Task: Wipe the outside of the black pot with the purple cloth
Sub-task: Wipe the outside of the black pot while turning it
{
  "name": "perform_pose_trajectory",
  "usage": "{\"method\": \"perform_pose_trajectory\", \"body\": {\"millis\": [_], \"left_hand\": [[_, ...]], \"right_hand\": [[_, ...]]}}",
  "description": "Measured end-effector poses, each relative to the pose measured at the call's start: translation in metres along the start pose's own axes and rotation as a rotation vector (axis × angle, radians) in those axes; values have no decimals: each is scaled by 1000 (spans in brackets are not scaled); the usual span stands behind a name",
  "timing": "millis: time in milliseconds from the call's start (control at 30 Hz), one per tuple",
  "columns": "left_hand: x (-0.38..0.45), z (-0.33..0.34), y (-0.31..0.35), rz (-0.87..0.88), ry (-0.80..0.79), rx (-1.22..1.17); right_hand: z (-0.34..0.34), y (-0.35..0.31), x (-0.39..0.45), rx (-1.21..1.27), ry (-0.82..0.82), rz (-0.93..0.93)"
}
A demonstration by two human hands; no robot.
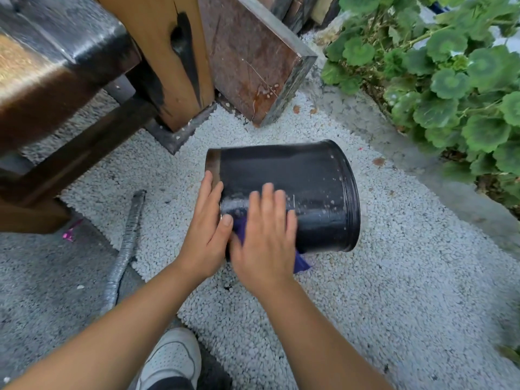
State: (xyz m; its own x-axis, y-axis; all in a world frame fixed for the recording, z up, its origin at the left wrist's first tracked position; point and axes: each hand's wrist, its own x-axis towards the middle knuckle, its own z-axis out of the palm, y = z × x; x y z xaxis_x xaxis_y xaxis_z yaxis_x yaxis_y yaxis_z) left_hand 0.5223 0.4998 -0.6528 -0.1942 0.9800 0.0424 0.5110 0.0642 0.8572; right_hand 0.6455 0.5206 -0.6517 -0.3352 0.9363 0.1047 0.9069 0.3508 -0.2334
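Black pot (295,175) on its side, axis L-R, rim to right. Right hand (264,235) flat, pressing purple cloth (301,263) on near wall; left hand (206,223) open, bracing base end.

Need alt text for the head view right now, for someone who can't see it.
A black pot lies on its side on white gravel, its rim to the right. The right hand presses a purple cloth flat against its side while the left hand steadies its base. A wooden bench stands behind on the left, green plants on the right.
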Motion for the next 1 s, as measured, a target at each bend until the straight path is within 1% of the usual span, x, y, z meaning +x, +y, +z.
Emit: {"method": "perform_pose_trajectory", "body": {"millis": [133,233,367,433,500,533,600,700,833,900,933,1000], "left_hand": [[-4,-4,-13,2,-60,-67],[-4,-5,-15,0,-73,-55],[-4,-2,-13,-35,-59,29],[-4,0,-10,-62,-49,79],[-3,2,-7,-81,-50,144],[-2,2,-6,-88,-47,174],[-1,3,-3,-106,-41,206],[-1,4,0,-121,-52,220],[0,3,-1,-123,-55,248],[1,4,0,-129,-50,271],[1,4,1,-132,-51,279],[2,3,2,-137,-54,297]], "right_hand": [[19,-12,-12,-1,1,-90],[22,-2,-14,12,47,-50],[11,27,0,-23,117,153],[1,52,9,-1,178,341],[-10,77,13,81,256,557],[-14,86,14,124,298,635],[-18,95,13,181,339,705],[-18,100,10,269,346,780],[-26,120,11,609,378,862],[-33,131,16,668,380,884],[-38,138,20,673,400,905],[-52,159,30,736,511,1018]]}}
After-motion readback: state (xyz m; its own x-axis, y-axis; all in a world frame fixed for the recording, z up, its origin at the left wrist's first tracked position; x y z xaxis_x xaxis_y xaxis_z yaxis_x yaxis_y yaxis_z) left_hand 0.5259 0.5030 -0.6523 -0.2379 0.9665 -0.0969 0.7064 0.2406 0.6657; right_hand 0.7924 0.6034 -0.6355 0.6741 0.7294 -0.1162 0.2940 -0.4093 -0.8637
